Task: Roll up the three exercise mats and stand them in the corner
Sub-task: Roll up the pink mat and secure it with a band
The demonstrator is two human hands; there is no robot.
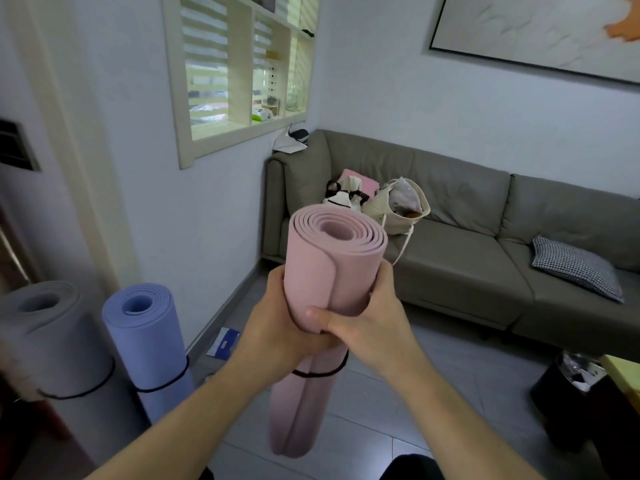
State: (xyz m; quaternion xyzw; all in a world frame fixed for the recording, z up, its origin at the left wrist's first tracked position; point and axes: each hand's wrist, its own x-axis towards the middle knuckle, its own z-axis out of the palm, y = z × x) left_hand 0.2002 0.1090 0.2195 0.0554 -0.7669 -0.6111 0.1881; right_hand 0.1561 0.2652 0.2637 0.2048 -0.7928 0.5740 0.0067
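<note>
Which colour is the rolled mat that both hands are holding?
Pale pink. The head view shows the pink mat gripped by the left hand and right hand.

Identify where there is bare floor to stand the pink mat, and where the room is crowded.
Bare floor lies between the blue mat and the sofa, along the wall, apart from a booklet at the baseboard. Left of the blue mat, the grey mat fills the corner. Both hands grip the pink mat. The black bin crowds the right.

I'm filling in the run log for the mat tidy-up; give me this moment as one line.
both hands grip pink mat, rolled, upright | left hand | right hand | blue mat, grey mat standing by wall
</note>
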